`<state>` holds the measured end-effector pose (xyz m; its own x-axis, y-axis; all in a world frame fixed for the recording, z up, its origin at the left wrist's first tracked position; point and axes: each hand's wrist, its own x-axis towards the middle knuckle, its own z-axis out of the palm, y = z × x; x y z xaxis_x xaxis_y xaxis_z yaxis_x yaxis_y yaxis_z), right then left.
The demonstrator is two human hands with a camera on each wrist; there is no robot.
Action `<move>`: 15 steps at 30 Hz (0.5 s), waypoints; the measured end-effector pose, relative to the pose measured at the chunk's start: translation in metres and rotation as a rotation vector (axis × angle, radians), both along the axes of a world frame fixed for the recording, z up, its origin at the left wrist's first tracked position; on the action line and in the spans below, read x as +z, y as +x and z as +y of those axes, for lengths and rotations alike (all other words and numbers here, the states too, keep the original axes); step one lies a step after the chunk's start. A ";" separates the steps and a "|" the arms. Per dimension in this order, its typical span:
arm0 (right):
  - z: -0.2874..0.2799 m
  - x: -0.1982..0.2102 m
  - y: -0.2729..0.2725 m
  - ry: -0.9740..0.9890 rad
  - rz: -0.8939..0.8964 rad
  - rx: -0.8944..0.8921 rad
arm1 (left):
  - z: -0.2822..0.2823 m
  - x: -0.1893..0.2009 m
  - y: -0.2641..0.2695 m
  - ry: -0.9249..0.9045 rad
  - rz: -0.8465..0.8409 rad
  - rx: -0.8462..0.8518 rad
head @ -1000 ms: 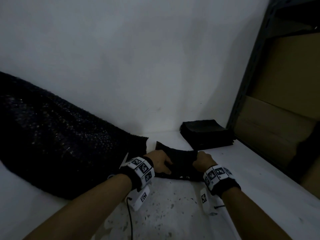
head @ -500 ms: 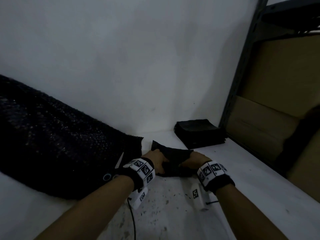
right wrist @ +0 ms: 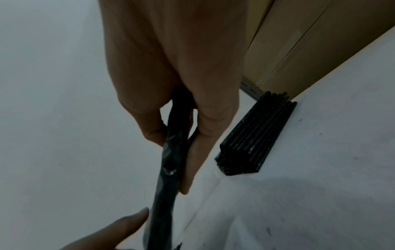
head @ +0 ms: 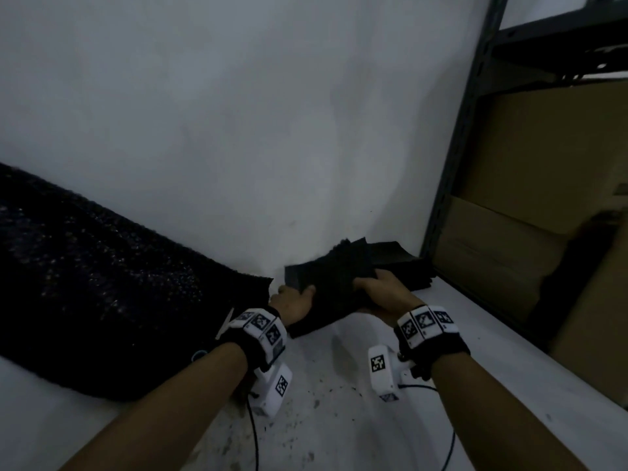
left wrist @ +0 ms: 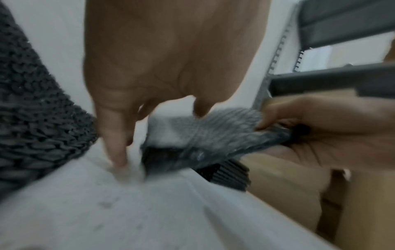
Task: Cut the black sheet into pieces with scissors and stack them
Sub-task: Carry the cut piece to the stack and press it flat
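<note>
- Black sheet piece (head: 334,287), a cut square, is lifted off the white tabletop (head: 339,419) between my two hands, tilted with its far edge up, in front of the wall.
- My right hand (head: 380,290) pinches the piece's right side: in the right wrist view the thumb sits on one face and the fingers (right wrist: 198,152) on the other, with the dark material sandwiched edge-on between them.
- My left hand (head: 294,302) is at the piece's left edge with the thumb laid over the top face; in the left wrist view one finger (left wrist: 115,135) points straight down toward the tabletop, but motion blur keeps me from saying how firmly this hand holds, though it does seem to grip the edge.
- The stack of cut pieces (right wrist: 256,135) lies flat on the tabletop just beyond my right hand, near the wall corner and beside the grey shelf frame (head: 455,158).
- The large black sheet (head: 102,283) lies bunched on the left, rising against the wall.
- Scissors (head: 226,322) lie partly hidden behind my left wrist, on the sheet's near edge.
- Cardboard boxes (head: 543,198) fill the shelving at right.
</note>
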<state>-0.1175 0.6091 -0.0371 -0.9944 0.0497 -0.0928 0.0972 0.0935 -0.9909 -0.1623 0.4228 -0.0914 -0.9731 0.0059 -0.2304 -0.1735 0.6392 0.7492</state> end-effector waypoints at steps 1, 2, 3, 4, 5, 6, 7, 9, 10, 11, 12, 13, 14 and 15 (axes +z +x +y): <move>0.005 0.004 -0.003 -0.023 0.017 -0.005 | 0.004 0.005 -0.002 0.127 -0.059 0.031; 0.011 0.006 -0.005 -0.031 0.023 -0.017 | 0.006 0.010 -0.002 0.301 -0.092 0.062; 0.016 0.009 -0.008 -0.042 0.026 -0.025 | 0.007 0.014 -0.003 0.486 -0.118 0.091; 0.022 0.011 -0.011 -0.055 0.025 -0.037 | 0.008 0.020 0.000 0.649 -0.143 0.110; 0.027 0.014 -0.014 -0.076 0.023 -0.050 | 0.008 0.022 -0.002 0.749 -0.146 0.113; 0.033 0.016 -0.017 -0.087 0.022 -0.066 | 0.008 0.027 -0.004 0.788 -0.120 0.105; 0.039 0.018 -0.019 -0.094 0.025 -0.080 | 0.009 0.031 -0.007 0.794 -0.085 0.089; 0.050 0.019 -0.023 -0.099 0.028 -0.096 | 0.012 0.035 -0.019 0.788 -0.016 0.078; 0.057 0.019 -0.026 -0.104 0.022 -0.101 | 0.015 0.038 -0.024 0.783 0.004 0.074; 0.063 0.018 -0.031 -0.103 0.015 -0.107 | 0.019 0.039 -0.030 0.766 0.019 0.066; 0.071 0.014 -0.038 -0.093 0.008 -0.119 | 0.024 0.038 -0.037 0.748 0.038 0.052; 0.078 0.011 -0.044 -0.073 0.001 -0.137 | 0.030 0.037 -0.043 0.724 0.053 0.031; 0.085 0.007 -0.051 -0.040 -0.007 -0.163 | 0.036 0.036 -0.048 0.715 0.058 0.012; 0.092 0.003 -0.056 -0.001 -0.014 -0.188 | 0.042 0.036 -0.052 0.703 0.052 -0.003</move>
